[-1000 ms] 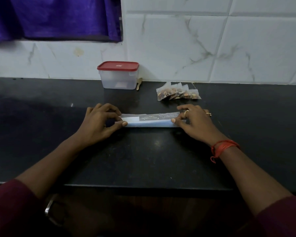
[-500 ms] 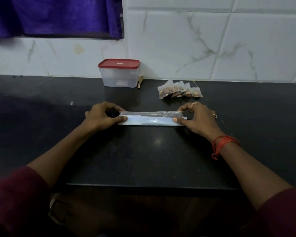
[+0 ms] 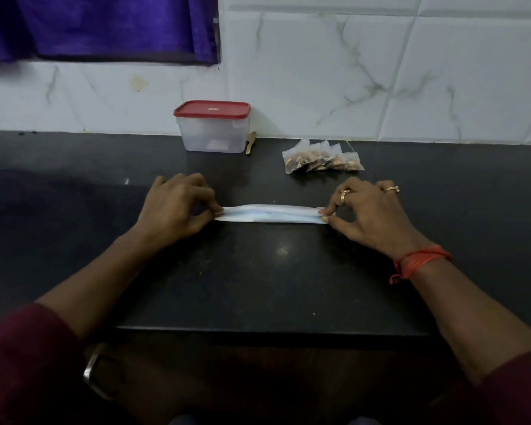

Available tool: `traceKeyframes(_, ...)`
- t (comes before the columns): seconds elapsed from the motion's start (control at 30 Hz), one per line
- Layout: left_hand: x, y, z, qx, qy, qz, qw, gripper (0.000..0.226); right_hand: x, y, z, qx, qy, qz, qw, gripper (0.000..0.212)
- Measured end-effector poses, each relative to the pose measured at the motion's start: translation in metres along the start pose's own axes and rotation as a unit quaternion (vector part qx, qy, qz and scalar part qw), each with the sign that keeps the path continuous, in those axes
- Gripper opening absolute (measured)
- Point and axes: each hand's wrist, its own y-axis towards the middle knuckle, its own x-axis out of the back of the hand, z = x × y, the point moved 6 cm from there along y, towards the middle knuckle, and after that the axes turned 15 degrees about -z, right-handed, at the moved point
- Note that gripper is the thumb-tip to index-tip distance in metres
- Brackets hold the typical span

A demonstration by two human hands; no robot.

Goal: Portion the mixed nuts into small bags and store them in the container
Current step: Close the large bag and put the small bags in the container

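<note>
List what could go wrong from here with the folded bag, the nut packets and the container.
1. The folded bag is pinched only at its ends by the left hand and right hand; letting go may let it spring open.
2. The nut packets lie loosely overlapped; a sweeping hand could scatter them.
3. The container has its lid on, so nothing can be stored yet.

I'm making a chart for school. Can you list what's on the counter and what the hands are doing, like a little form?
Counter: black counter
Box: clear box, red lid on, by the wall
Spoon: small spoon right of the box
Nut bags: filled little bags in a pile, outside the box
Left hand: left hand pinching one end of the folded plastic bag
Right hand: right hand pinching the other end
</note>
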Motion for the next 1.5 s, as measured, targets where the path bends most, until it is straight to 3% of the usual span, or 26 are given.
traceKeyframes(0.07, 0.001, -0.004, -0.005, -0.07, 0.07, 0.022, 0.995, 0.012, -0.001, -0.002, 0.001, 0.011, -0.027, 0.006, 1.0, 0.024)
traceKeyframes(0.2, 0.0, -0.011, -0.003, -0.082, 0.11, 0.052, 0.989, 0.038, -0.004, -0.001, 0.007, -0.004, -0.064, -0.005, 0.998, 0.055)
traceKeyframes(0.3, -0.001, -0.005, -0.011, -0.046, 0.115, 0.034, 0.992, 0.05, -0.006, 0.004, 0.013, -0.037, -0.109, -0.03, 0.993, 0.041)
traceKeyframes(0.4, -0.006, 0.003, -0.012, 0.018, 0.098, 0.038, 0.994, 0.04, -0.006, 0.003, 0.008, -0.085, -0.077, -0.029, 0.993, 0.026)
traceKeyframes(0.5, -0.012, 0.003, -0.009, 0.062, 0.041, 0.045, 0.996, 0.03, -0.005, 0.0, -0.002, -0.119, -0.022, -0.022, 0.992, 0.034)
traceKeyframes(0.63, -0.016, -0.003, 0.002, 0.116, -0.035, 0.094, 0.988, 0.046, -0.008, -0.002, -0.009, -0.145, -0.026, 0.032, 0.989, 0.035)
traceKeyframes(0.77, -0.014, 0.0, 0.006, 0.149, -0.096, 0.108, 0.978, 0.018, -0.004, 0.001, -0.01, -0.149, 0.068, 0.05, 0.985, 0.019)
traceKeyframes(0.93, -0.015, 0.035, 0.011, 0.171, -0.126, 0.106, 0.971, 0.012, 0.002, 0.031, -0.027, -0.135, 0.15, 0.048, 0.978, 0.014)
traceKeyframes(1.07, -0.026, 0.092, 0.013, 0.096, -0.046, 0.008, 0.994, 0.01, -0.006, 0.079, -0.057, -0.117, 0.125, -0.018, 0.985, 0.013)
traceKeyframes(1.2, -0.063, 0.155, 0.014, -0.046, 0.093, -0.079, 0.992, 0.011, -0.032, 0.135, -0.097, -0.1, 0.105, -0.084, 0.986, 0.013)
traceKeyframes(1.37, -0.131, 0.212, 0.005, -0.212, 0.331, -0.041, 0.919, 0.006, -0.074, 0.187, -0.148, -0.077, 0.061, -0.093, 0.991, 0.016)
traceKeyframes(1.5, -0.175, 0.246, -0.001, -0.254, 0.386, 0.016, 0.887, 0.018, -0.102, 0.218, -0.182, -0.058, 0.026, -0.068, 0.996, 0.012)
